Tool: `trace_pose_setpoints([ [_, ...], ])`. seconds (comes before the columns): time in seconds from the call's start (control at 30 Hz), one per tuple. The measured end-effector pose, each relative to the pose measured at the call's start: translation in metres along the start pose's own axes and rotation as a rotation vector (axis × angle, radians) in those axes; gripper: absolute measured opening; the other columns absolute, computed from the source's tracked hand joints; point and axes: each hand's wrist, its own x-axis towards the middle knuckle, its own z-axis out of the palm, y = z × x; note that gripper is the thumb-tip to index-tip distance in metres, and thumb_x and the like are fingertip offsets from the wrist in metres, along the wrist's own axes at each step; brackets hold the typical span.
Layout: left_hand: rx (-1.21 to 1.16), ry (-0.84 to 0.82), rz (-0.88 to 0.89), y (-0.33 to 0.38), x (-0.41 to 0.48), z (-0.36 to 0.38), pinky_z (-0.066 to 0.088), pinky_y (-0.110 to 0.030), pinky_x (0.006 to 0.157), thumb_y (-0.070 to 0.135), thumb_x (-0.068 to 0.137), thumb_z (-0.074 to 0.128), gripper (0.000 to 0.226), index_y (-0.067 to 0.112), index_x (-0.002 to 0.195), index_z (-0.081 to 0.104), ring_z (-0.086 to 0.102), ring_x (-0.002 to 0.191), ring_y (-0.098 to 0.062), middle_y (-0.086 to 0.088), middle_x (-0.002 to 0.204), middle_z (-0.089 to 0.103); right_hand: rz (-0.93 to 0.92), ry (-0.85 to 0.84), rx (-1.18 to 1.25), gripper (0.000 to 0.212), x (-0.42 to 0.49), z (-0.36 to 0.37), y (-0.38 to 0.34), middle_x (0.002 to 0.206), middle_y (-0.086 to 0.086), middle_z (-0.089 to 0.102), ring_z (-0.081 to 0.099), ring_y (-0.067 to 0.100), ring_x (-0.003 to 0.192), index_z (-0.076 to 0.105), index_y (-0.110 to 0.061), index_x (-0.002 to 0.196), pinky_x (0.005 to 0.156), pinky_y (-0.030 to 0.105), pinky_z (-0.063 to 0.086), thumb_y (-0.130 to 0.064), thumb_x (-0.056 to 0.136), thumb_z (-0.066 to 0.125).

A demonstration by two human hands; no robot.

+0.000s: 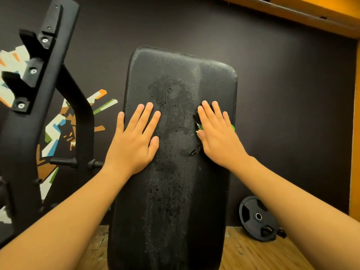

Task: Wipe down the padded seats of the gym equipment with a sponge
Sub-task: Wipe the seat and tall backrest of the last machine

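My left hand (134, 137) lies flat on the padded seat (175, 71), fingers straight and a little fanned, the smallest one hanging past the left edge. My right hand (216, 133) is flat too, fingers straight and close together, pressing the sponge (233, 127) against the right half of the pad. Only slivers of the sponge show: bright green at either side of my palm and a dark, rough edge by my forefinger.

The seat is a tall rounded rectangle of black pebbled vinyl with a stitched border, streaked wet down its middle with beads of water. To the left rises a matte black steel rack post (39, 55) with bolted notched hooks. A black rubber weight plate (257, 218) leans against the dark wall (292, 94), above a grainy wooden floor (253, 254).
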Motion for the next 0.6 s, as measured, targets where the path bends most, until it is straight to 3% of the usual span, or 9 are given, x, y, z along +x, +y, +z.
trace_pose_setpoints([
  [0.1,0.022,0.017,0.017,-0.001,0.000,0.001,0.012,-0.060,0.122,0.040,0.103,0.029,0.063,0.015,0.160,0.024,0.008,0.156,-0.024,-0.009,0.169,0.013,0.053,0.030,-0.007,0.062,0.018,-0.004,-0.001,0.169,0.015,0.012,0.004,0.039,0.156,0.018,-0.004,0.160,0.123,0.059,0.018,-0.026,0.105,0.036],
  [0.27,0.033,0.042,0.041,0.000,0.000,0.000,0.015,-0.057,0.122,0.038,0.102,0.028,0.063,0.010,0.159,0.027,0.014,0.155,-0.027,-0.013,0.168,0.016,0.130,0.067,0.028,0.062,0.006,0.005,-0.016,0.170,0.012,0.010,0.002,0.037,0.156,0.016,-0.006,0.161,0.123,0.059,0.015,-0.030,0.105,0.030],
  [0.43,0.010,0.045,0.052,0.000,0.000,0.000,0.019,-0.051,0.122,0.036,0.101,0.029,0.064,0.008,0.158,0.027,0.016,0.155,-0.027,-0.013,0.167,0.018,0.057,0.003,0.009,0.064,-0.024,0.014,-0.027,0.170,0.012,0.011,0.002,0.037,0.156,0.016,-0.006,0.161,0.123,0.058,0.017,-0.033,0.103,0.023],
  [0.6,-0.004,0.058,0.057,0.001,0.001,-0.001,0.024,-0.053,0.120,0.036,0.101,0.031,0.064,0.007,0.157,0.030,0.021,0.153,-0.030,-0.015,0.166,0.021,0.052,0.002,0.041,0.063,-0.004,0.006,-0.020,0.170,0.012,0.008,-0.001,0.035,0.157,0.015,-0.006,0.161,0.124,0.057,0.013,-0.029,0.105,0.032],
])
